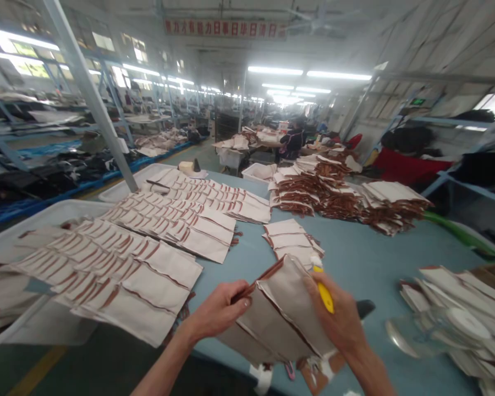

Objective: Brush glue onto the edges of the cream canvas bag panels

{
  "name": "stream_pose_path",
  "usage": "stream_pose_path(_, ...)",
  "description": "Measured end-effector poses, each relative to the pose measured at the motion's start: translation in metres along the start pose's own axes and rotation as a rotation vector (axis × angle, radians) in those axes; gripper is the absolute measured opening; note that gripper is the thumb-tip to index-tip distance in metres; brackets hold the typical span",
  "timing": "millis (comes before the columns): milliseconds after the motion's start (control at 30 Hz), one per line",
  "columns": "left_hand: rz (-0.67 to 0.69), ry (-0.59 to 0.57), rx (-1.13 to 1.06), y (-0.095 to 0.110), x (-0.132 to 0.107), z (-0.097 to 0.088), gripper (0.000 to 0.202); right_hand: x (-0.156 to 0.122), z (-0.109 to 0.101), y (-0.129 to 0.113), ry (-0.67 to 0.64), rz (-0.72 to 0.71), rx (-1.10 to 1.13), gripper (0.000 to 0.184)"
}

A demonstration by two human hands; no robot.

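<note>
My left hand (225, 308) pinches the upper left edge of several cream fabric panels (280, 311) with brown edging, tilted up above the table. My right hand (342, 316) lies against their right side, with a yellow-handled brush (325, 297) held in it, its whitish tip upward. A small set of cream panels (292, 239) lies flat just beyond the held ones. A dark pointed object (365, 308) shows beside my right hand, partly hidden. Below the held panels are a pink-handled item (289, 370) and a white roll (262, 378), not clear enough to name.
Overlapping rows of cream panels (148, 275) cover the table's left side. Tall brown-and-cream stacks (313, 184) stand at the back right. A clear glass-like container (421, 333) and more panels (470, 297) are at right. White bins (66, 212) border the left. Another person (293, 140) is far back.
</note>
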State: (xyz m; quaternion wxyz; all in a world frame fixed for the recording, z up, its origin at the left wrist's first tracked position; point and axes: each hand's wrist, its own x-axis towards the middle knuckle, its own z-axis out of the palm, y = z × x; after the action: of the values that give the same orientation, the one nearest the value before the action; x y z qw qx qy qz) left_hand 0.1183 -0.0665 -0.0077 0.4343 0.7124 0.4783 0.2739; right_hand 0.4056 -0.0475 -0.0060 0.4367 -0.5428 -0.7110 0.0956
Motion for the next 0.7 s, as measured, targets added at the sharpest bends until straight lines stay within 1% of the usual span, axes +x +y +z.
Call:
stream_pose_path(100, -0.028, 0.027, 0.039, -0.004, 0.000, 0.000, 0.019, -0.012, 0.017, 0.015, 0.023, 0.050, -0.020, 0.059)
stream_pose_path(267, -0.109, 0.098, 0.100, -0.008, -0.009, -0.005, 0.015, -0.024, 0.039, 0.034, 0.167, 0.179, -0.040, 0.072)
stream_pose_path(300, -0.126, 0.109, 0.111, -0.009, -0.012, -0.007, 0.013, -0.024, 0.043, 0.036, 0.169, 0.193, -0.023, 0.074)
stream_pose_path(367, -0.156, 0.131, 0.129, -0.012, -0.017, -0.013, 0.011, -0.025, 0.055, 0.039, 0.124, 0.198, 0.020, 0.074)
stream_pose_path(433, -0.183, 0.156, 0.137, -0.017, -0.022, -0.020, 0.011, -0.025, 0.069, 0.038, 0.079, 0.189, 0.033, 0.074)
stream_pose_path(533, -0.218, 0.200, 0.122, -0.032, -0.030, -0.033, 0.012, -0.025, 0.092, 0.029, 0.062, 0.167, 0.025, 0.070)
stream_pose_path(633, -0.256, 0.233, 0.082, -0.055, -0.040, -0.050, 0.019, -0.026, 0.112, 0.014, 0.028, 0.105, 0.065, 0.064)
stream_pose_path(700, -0.290, 0.255, 0.051, -0.073, -0.048, -0.067, 0.024, -0.026, 0.122, 0.003, 0.001, 0.076, 0.122, 0.061)
